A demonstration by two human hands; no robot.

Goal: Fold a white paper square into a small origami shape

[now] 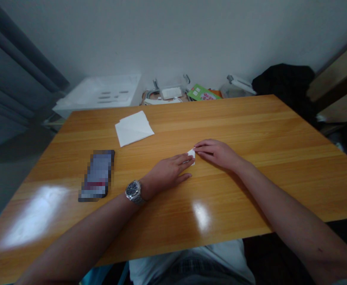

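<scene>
A small piece of folded white paper (193, 153) lies on the wooden table, mostly covered by fingers. My left hand (168, 171), with a metal watch (133, 191) on its wrist, rests flat across the paper, its fingers stretched out and the thumb apart. From the other side, my right hand (219, 153) has its fingertips drawn together at the paper's upper right corner. Its thumb is partly hidden, and the paper's full shape cannot be made out beneath the left fingers.
White sheets (134, 128) lie toward the back left of the table (250, 126). A phone (98, 174) with a blurred screen is at the left. Behind the far edge stand a white drawer-like tray (87, 93), a green booklet (202, 93), a clear box (239, 86) and a black bag-like heap (283, 81).
</scene>
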